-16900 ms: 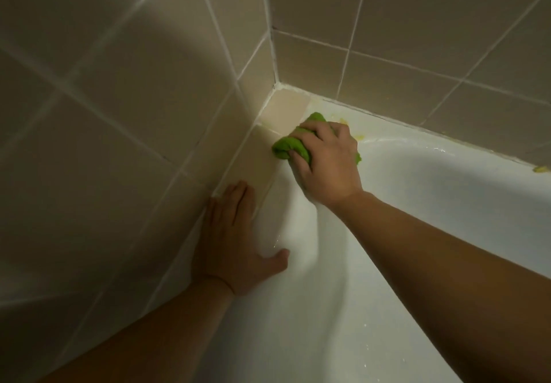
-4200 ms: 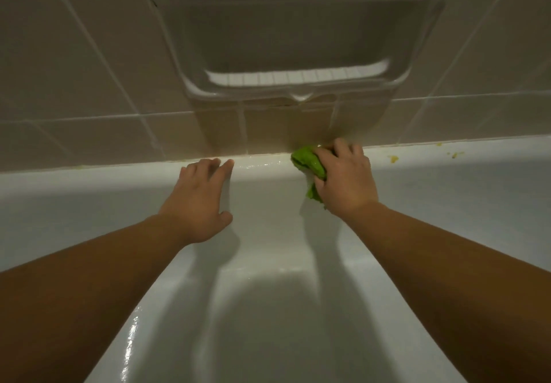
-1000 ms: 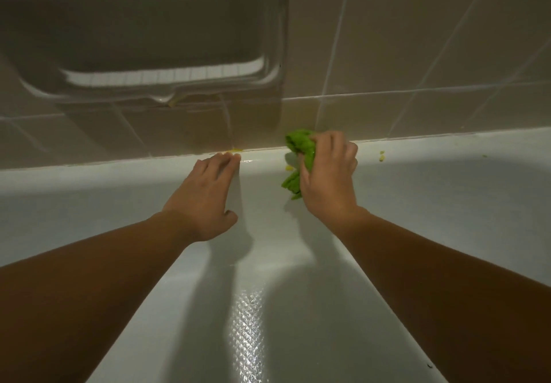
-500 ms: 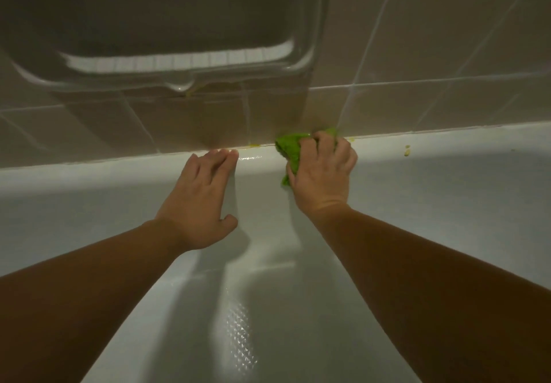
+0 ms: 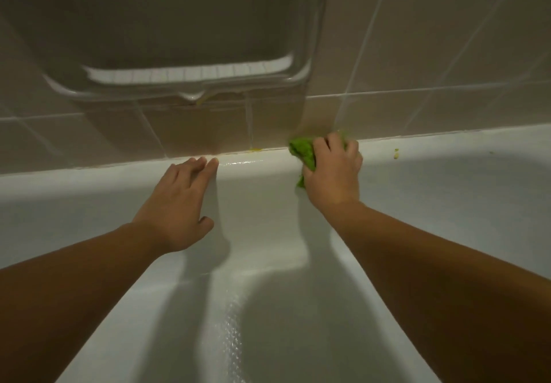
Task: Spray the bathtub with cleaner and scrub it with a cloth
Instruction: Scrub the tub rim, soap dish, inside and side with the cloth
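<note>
white bathtub [image 5: 447, 203] under beige tiled wall [image 5: 417, 39] with recessed soap dish [image 5: 185, 63]. right hand [image 5: 334, 174] fingers curled round green cloth [image 5: 302, 150] at tub's far rim by the wall. left hand [image 5: 179, 203] flat on tub's inner wall, fingers straight and together.

Both bare forearms reach forward from the lower corners, converging toward the middle; the left hand [image 5: 179, 203] lies flat, palm down, fingers straight and close together, thumb tucked out to the right side; its wrist is nearly in line with the forearm; the right hand [image 5: 332, 171] sits farther forward and to the right, knuckles up, fingers curled over and gripping a bunched cloth [image 5: 302, 151]; its wrist is bent slightly inward.
</note>
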### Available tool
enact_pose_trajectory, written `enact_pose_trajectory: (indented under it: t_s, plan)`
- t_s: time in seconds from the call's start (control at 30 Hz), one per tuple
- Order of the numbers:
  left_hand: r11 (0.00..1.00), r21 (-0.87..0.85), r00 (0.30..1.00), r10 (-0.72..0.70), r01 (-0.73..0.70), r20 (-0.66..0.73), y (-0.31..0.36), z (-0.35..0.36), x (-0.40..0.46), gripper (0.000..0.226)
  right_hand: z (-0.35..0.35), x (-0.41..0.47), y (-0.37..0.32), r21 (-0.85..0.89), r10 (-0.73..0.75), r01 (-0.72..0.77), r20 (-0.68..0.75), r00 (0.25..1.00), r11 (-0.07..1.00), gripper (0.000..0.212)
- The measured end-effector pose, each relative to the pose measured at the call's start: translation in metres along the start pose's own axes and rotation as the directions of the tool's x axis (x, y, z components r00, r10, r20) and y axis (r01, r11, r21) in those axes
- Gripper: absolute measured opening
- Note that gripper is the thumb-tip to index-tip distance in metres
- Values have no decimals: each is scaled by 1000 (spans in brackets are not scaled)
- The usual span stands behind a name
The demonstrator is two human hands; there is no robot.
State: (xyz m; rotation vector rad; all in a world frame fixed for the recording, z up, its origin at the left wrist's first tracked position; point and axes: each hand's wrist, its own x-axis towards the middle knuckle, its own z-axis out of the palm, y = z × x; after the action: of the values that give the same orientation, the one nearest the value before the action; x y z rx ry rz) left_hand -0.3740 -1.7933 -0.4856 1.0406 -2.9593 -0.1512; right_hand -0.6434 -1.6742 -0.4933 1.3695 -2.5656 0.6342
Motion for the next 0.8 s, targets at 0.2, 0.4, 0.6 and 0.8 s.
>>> enact_pose_trajectory:
  t_s: [0.2,0.4,0.6,0.8]
  plan:
    - [993,-60,994,-101,104,44,-19,-16,-8,104,-2,4,-6,102,11,-15,36,999,995,25]
    - [992,-79,995,-93,96,34,-23,-17,-10,99,11,-5,-73,183,-93,85,32,995,979,32]
    - [996,-79,999,-40,39,-21,-36,-7,-14,100,34,-16,-98,92,-146,146,-8,989,985,37]
    - [994,-113,1000,2,-4,-20,-52,-8,-16,99,24,-16,-84,40,148,-146,-48,988,988,24]
